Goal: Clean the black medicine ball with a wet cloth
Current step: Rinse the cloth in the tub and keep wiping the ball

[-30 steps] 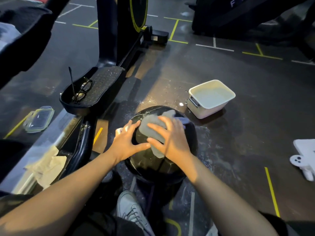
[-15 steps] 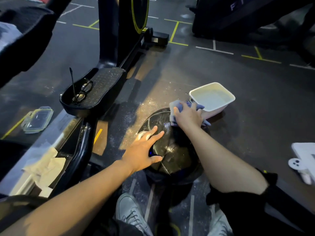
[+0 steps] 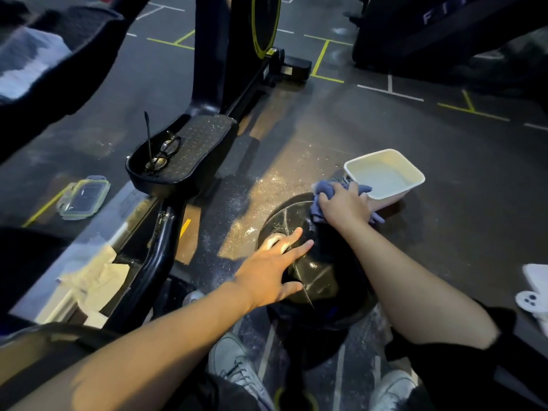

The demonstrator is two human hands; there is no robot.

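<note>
The black medicine ball [image 3: 320, 280] sits on the dark gym floor just ahead of my feet, shiny and speckled with white dust. My left hand [image 3: 272, 271] lies flat on its near left side, fingers spread, steadying it. My right hand [image 3: 344, 204] presses a bunched blue-grey cloth [image 3: 321, 188] against the ball's far upper edge, right next to a white tub. The far side of the ball under the cloth is hidden.
A white rectangular tub [image 3: 413, 185] with cloudy water stands just behind the ball. An exercise machine's pedal [image 3: 189, 152] with glasses [image 3: 164, 152] on it is at left. A clear lidded box [image 3: 83, 197], crumpled paper [image 3: 98, 277] and a white object [image 3: 533, 292] lie around. White powder dusts the floor.
My right hand has carried the cloth from the ball's near top to its far edge by the tub. My left hand slid down to the near left side and flattened.
</note>
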